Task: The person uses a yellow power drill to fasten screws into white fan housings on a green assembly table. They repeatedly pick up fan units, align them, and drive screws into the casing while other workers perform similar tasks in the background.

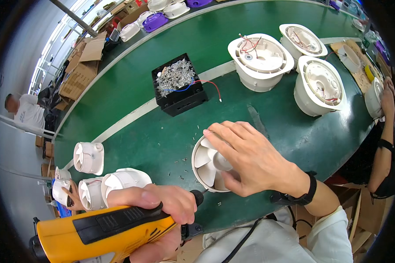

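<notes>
A yellow and black power screwdriver [114, 232] fills the lower left, with my left hand [169, 204] closed round it. Its bit points right, at the lower rim of a round white fan housing [198, 172]; whether it touches a screw there I cannot tell. Over that housing lies my right hand [254, 160], gripping it with fingers across the top rim and the thumb low. Pale fan blades show on the housing's left side; the hand covers much of the rest. Beyond, a black box [180, 98] holds a heap of small screws [175, 76] and a red and blue wire.
Several white housings [261, 61] with wires stand at the far right. More white fan units [88, 158] are at the left, where another person's hand [74, 197] holds one. A co-worker's arm [384, 144] is at right. Loose screws [180, 164] dot the green table [136, 144].
</notes>
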Tool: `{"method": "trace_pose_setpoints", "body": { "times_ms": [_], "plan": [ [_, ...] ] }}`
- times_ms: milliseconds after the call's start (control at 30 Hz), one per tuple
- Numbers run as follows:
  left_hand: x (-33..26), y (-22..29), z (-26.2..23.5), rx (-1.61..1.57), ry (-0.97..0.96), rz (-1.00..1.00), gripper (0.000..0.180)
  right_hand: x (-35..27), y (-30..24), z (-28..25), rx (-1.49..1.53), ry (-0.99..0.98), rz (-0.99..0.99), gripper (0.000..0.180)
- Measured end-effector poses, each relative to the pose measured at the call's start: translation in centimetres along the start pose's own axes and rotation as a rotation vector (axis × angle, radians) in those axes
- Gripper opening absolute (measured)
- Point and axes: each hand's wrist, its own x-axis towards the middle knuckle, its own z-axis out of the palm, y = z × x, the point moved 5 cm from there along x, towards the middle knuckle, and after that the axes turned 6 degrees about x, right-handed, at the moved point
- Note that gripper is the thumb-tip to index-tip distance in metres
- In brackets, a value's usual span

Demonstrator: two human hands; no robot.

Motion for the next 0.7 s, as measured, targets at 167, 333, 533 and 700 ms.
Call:
{"method": "trace_pose_setpoints", "body": {
  "times_ms": [167,333,533,700],
  "plan": [
    [0.0,0.0,0.4,0.0,0.024,-0.021,0.072,0.0,-0.1,0.0,0.01,0.007,-0.001,0.065],
    [0.1,-0.4,1.3,0.164,0.039,-0.193,0.074,-0.2,0.1,-0.1,0.01,0.004,0.003,0.064],
    [-0.2,-0.5,0.8,0.121,0.032,-0.204,0.073,0.0,-0.3,-0.1,-0.006,0.017,-0.018,0.064],
    [0.8,1.5,-1.5,0.022,0.02,-0.065,0.076,-0.1,-0.4,-0.4,-0.058,-0.013,0.013,0.068]
  ]
}}
